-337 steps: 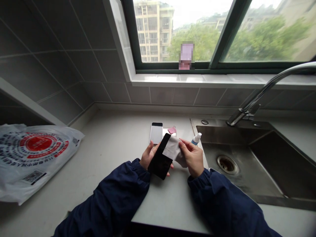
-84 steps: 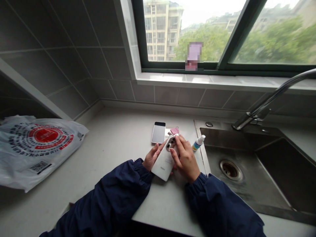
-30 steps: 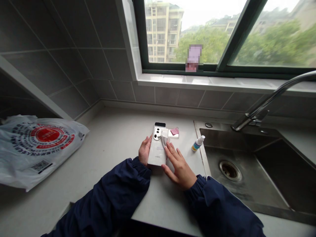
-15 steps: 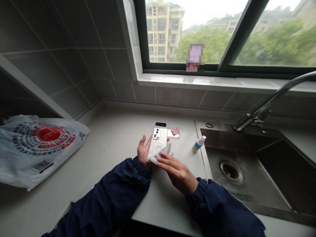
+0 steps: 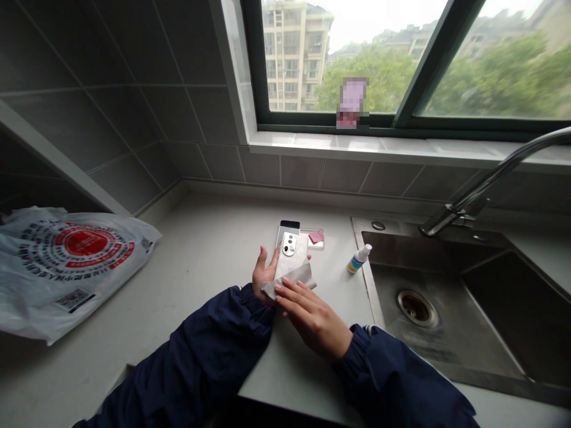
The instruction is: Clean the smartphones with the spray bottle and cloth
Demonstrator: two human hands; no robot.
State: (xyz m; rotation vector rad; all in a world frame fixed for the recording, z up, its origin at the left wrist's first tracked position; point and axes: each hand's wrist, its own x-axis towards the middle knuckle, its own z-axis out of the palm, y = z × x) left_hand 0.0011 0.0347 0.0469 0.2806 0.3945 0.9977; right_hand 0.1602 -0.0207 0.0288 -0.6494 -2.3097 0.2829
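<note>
Phone: where is it lying?

Back up, its camera lenses toward the window, a little in from the back edge of the worktop and just left of the sink.

And the left hand?

Cupped against the phone's left edge, gripping it, with the fingers standing up along that side.

Right hand?

Fingers lie flat and close together over a grey cloth, pressing it onto the phone's lower half.

What's around them?

A flat black-topped slab shows past the phone's top end. A small clear tray holding a pink square sits just right of it, and a small spray bottle stands beside the sink's edge. A printed plastic bag lies at the worktop's left end.
</note>
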